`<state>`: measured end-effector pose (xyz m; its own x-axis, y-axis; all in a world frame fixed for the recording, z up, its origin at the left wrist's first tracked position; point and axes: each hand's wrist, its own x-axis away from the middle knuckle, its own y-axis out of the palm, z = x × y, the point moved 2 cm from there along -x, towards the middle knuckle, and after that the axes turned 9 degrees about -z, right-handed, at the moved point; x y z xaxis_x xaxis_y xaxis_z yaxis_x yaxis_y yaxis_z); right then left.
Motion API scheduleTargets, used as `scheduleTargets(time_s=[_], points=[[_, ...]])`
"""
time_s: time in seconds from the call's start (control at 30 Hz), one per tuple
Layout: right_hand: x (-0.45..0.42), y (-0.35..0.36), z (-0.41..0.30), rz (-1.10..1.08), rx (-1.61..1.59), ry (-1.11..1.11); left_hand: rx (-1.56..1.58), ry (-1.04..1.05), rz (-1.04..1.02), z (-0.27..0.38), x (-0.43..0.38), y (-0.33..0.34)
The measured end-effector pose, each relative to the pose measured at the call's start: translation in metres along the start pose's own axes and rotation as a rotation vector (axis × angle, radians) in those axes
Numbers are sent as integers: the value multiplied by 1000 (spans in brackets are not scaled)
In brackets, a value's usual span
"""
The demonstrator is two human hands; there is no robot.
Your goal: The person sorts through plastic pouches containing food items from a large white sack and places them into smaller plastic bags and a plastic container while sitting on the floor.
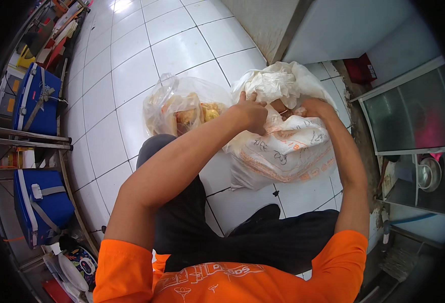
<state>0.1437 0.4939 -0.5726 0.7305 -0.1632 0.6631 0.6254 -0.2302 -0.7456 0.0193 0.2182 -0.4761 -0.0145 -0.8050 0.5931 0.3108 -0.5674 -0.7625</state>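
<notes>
A white woven sack (290, 151) with orange and dark printing stands on the floor before me, its mouth turned up. My left hand (253, 113) lies at the left of the mouth with fingers apart, touching thin plastic. My right hand (315, 108) reaches in from the right, its fingertips partly hidden among plastic. Something brown shows in the opening between the hands; I cannot tell what it is. Crumpled white plastic (275, 81) bunches at the far side of the mouth. Left of the sack sits a clear plastic bag (161, 102) with yellowish-brown contents.
White tiles (131, 83) cover the floor. Two blue cooler boxes (42, 102) with straps stand on a rack at left. At right are a glass-fronted cabinet (404, 110), a metal bowl (430, 174) on a shelf and a red box (360, 69). A wall panel (262, 22) stands beyond the sack.
</notes>
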Motion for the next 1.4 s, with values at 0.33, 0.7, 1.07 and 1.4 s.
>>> scheduleTargets(time_s=[0.33,0.7,1.07,1.4], points=[[120,-110,-63,296,-447,-240,226,-18,547,-50,31,-64],[162,-204,-160,892,-634,-131,658,-209,1112,-148,159,-91],[56,-115,-319,696,85,-206,617,-435,734,-147,199,33],[-23,-55,-360,342,-158,-456,870,-348,-21,-133,175,30]])
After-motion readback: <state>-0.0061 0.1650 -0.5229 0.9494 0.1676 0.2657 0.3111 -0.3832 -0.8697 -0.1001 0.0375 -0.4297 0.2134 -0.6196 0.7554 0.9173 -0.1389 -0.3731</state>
